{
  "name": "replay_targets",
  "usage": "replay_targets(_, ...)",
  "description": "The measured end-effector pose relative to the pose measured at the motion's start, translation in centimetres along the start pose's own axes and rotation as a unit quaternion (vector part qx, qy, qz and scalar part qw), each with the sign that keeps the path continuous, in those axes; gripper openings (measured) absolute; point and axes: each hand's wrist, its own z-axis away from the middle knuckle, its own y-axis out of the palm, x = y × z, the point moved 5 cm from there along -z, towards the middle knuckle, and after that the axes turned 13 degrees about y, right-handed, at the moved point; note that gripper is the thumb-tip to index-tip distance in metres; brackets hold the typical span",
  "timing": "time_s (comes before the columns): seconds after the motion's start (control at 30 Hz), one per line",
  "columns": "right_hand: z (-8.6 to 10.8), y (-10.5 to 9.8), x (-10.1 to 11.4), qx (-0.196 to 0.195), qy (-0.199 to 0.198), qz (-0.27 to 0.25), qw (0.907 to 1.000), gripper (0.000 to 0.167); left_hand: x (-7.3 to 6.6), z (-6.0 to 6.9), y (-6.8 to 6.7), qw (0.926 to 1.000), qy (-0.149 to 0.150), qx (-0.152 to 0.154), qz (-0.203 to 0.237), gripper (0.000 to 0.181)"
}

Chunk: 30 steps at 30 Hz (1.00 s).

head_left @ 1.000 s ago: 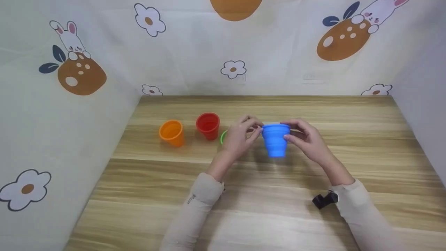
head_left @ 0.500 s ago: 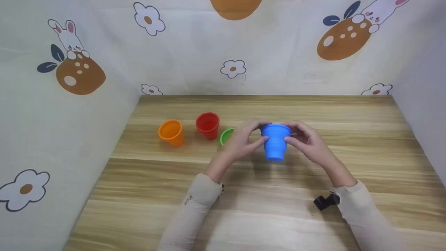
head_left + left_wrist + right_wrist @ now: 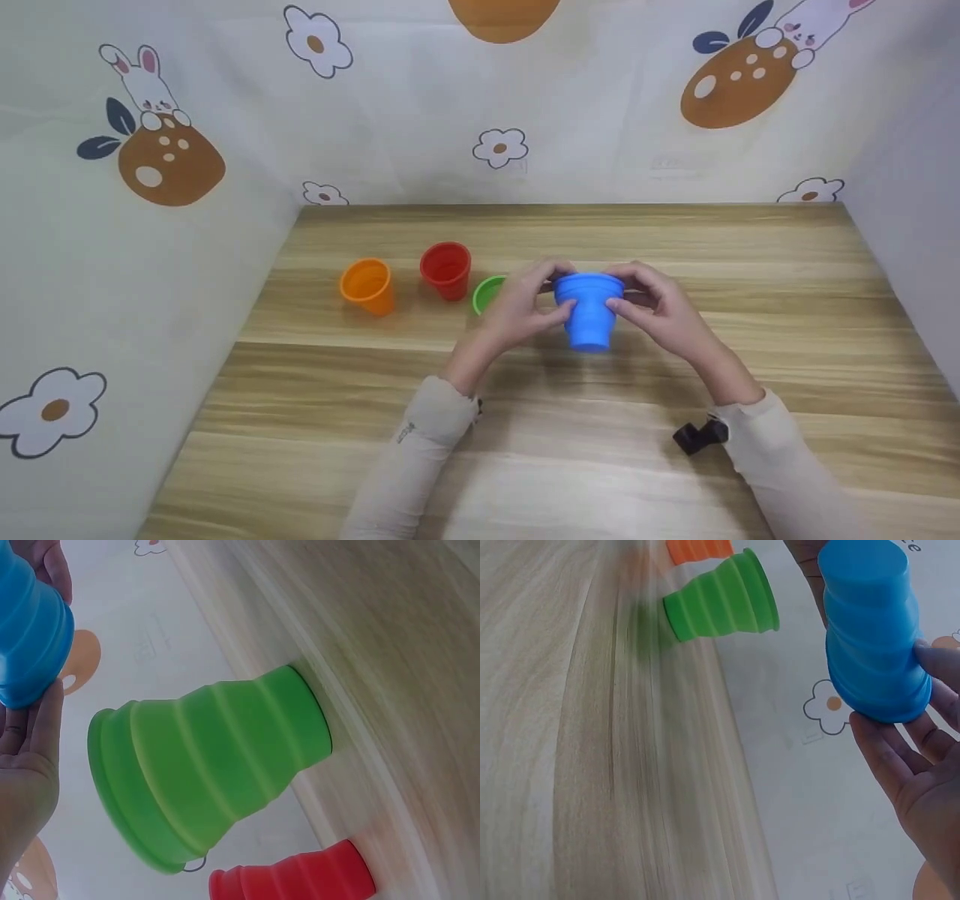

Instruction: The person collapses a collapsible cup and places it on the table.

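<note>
A blue collapsible cup (image 3: 590,315), ridged and stretched tall, is held upright above the table between both hands. My left hand (image 3: 521,300) grips its left side, thumb on the near wall and fingers behind the rim. On the other side my right hand (image 3: 667,311) grips it the same way. The right wrist view shows the base of the blue cup (image 3: 870,622) and its stepped wall. A green collapsible cup (image 3: 217,757) stands on the table just left of the left hand, which partly hides it in the head view.
Left of the green cup stand a red cup (image 3: 447,274) and an orange cup (image 3: 369,287), both upright with their mouths up. The wooden table (image 3: 570,465) meets a patterned wall covering (image 3: 390,97) at the back.
The left hand has come from the cup's rim to grip its left side. The blue cup has moved slightly down and toward the near side. The other cups stay put.
</note>
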Motion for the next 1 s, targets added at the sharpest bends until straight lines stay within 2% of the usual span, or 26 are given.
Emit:
replay_targets(0.2,-0.2,0.0,0.6,-0.010,-0.012,0.019,0.9997,0.029,0.0,-0.3,-0.1,0.9995,-0.001,0.009,-0.031,0.037)
replay_targets(0.5,-0.5,-0.1,1.0,-0.022,-0.041,0.048,0.9977,0.027,-0.6,-0.5,-0.6,0.9964,0.039,0.002,-0.075,0.035)
replay_targets(0.67,-0.4,0.0,1.2,-0.027,-0.056,0.064,0.9960,0.027,-0.9,-0.3,-0.9,0.9939,0.041,0.006,-0.102,0.035)
replay_targets(0.87,0.1,0.3,1.7,-0.035,-0.063,0.089,0.9934,0.027,-1.4,0.1,-0.9,0.9881,0.031,0.019,-0.149,0.035)
replay_targets(1.0,0.0,0.3,2.0,-0.045,-0.066,0.105,0.9913,0.027,-1.8,0.2,-1.1,0.9814,0.036,0.016,-0.188,0.036)
